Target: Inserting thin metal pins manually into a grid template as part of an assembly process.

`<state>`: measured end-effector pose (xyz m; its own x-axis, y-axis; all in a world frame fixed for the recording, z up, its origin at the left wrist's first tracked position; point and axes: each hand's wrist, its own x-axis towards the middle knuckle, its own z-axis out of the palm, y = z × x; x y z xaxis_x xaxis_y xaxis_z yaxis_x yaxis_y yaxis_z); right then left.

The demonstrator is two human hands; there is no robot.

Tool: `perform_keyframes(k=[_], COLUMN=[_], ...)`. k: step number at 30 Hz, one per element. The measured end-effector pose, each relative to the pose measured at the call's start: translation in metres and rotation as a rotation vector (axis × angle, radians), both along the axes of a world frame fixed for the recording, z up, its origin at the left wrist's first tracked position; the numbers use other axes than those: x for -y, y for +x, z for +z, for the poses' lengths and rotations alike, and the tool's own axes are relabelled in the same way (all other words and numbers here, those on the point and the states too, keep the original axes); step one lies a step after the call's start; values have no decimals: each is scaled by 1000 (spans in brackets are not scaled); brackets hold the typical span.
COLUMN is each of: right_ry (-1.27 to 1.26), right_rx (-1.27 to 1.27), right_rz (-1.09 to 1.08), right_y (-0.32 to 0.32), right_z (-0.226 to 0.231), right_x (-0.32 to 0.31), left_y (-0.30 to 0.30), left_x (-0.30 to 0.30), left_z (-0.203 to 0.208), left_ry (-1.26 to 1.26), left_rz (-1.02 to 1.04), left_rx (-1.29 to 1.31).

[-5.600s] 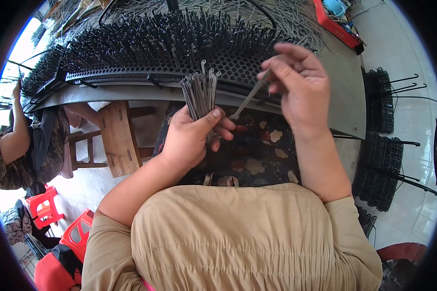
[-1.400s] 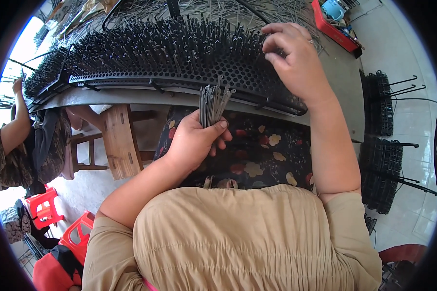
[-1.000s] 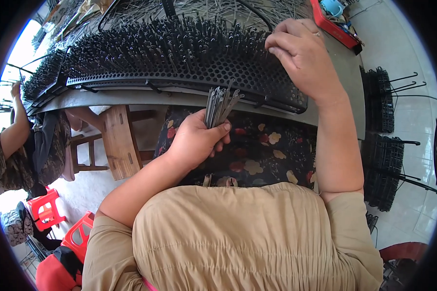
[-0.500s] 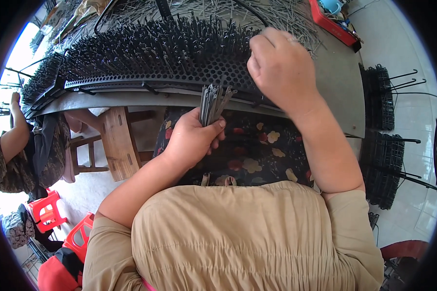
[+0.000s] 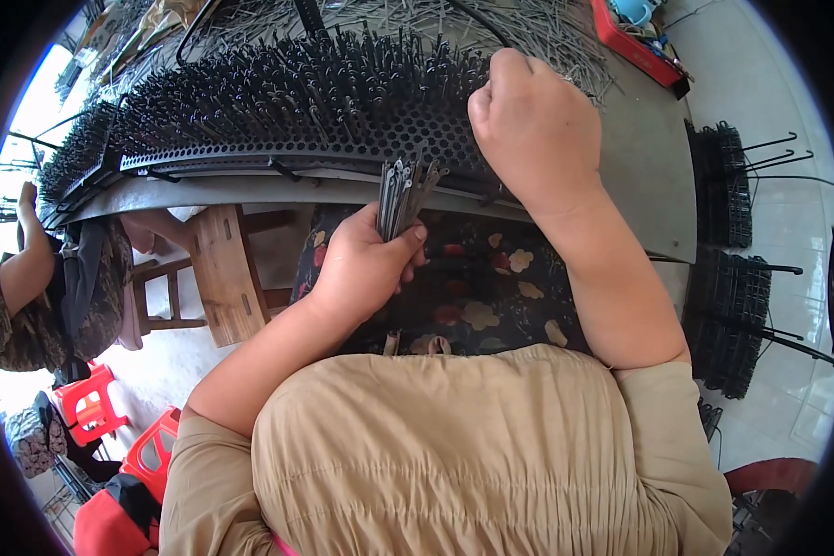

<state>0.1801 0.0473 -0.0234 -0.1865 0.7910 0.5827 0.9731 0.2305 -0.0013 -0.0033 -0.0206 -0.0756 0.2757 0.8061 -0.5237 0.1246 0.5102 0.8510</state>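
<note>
In the head view, my left hand (image 5: 366,255) grasps the metal strips (image 5: 400,199) before the perforated rack (image 5: 440,144) on the desk (image 5: 644,176); a slackened grip could let the splayed ones slip. My right hand (image 5: 542,130) is curled over the rack's right end, contents hidden; sweeping low might snag the crowded black rods (image 5: 296,88).

Wooden bench (image 5: 224,283). Left of bench: co-worker (image 5: 9,320) in camouflage-patterned clothing. Nearer than bench, leftward: red plastic stools (image 5: 91,381). Beyond bench, far right: red tray (image 5: 636,57), blue cup (image 5: 632,11) inside.
</note>
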Motion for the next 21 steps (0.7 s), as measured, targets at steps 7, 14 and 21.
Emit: perform_keyframes(k=[7, 14, 21], right_ry=[-168, -204, -327], right_rx=[-208, -127, -87], right_rz=[343, 282, 654], right_y=[48, 39, 58], right_z=[14, 19, 23], right_x=[-24, -17, -34], left_y=[2, 0, -2], left_x=[-2, 0, 1], left_z=[-1, 3, 1], left_ry=[-3, -24, -14], left_rz=[-47, -28, -52], left_rx=[19, 14, 7])
